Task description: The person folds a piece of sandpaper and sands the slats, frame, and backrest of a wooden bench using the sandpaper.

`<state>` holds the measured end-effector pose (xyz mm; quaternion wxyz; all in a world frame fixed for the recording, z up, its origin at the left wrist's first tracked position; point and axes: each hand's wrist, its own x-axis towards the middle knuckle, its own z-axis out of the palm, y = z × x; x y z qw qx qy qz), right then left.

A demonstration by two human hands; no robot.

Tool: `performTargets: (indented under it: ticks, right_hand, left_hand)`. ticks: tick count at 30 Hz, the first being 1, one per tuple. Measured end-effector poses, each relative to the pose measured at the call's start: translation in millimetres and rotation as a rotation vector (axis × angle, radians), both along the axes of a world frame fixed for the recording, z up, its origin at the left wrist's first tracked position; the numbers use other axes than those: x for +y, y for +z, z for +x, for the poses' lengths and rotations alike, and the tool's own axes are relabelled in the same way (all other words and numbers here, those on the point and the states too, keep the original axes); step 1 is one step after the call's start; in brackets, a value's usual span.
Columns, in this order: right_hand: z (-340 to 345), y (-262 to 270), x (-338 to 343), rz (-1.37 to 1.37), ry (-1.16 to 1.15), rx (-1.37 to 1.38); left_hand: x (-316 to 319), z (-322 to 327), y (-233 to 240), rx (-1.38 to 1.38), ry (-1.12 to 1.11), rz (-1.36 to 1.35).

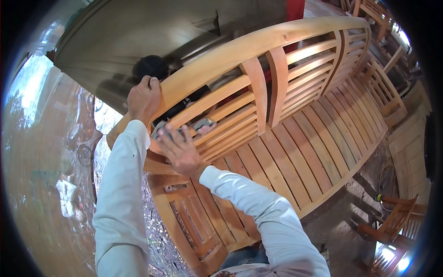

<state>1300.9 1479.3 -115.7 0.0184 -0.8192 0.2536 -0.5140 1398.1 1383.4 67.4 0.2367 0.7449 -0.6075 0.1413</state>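
Observation:
A long wooden bench [301, 155] with a slatted seat and a curved, slatted backrest lies before me. My left hand [144, 100] grips the curved top rail [221, 65] of the backrest near its left end. Lower down, my right hand [181, 152] presses with spread fingers on a blurred grey pad or sheet [204, 124], against the backrest's left end and its slats [211, 98]. What the pad is cannot be told. The bench's slatted armrest side [193, 214] is below my right hand.
Behind the backrest, a dark cap [151, 67] shows, partly hidden by the rail, by a large dark sheet [138, 31]. Another slatted wooden piece [384, 86] stands beyond the bench's right end. Wooden chairs [394, 218] are at the lower right.

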Motion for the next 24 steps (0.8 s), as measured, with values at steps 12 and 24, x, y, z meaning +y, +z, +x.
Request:
performTargets:
  ticks: [12,24]
  right_hand:
    - [-153,14,-105,0.031,-0.556,-0.126]
    - [-79,-19,-55,-0.155,-0.204,-0.001]
  left_hand:
    - [-4,5,-2,0.032,-0.008,0.018]
    - [-1,5,2,0.033,0.022,0.019]
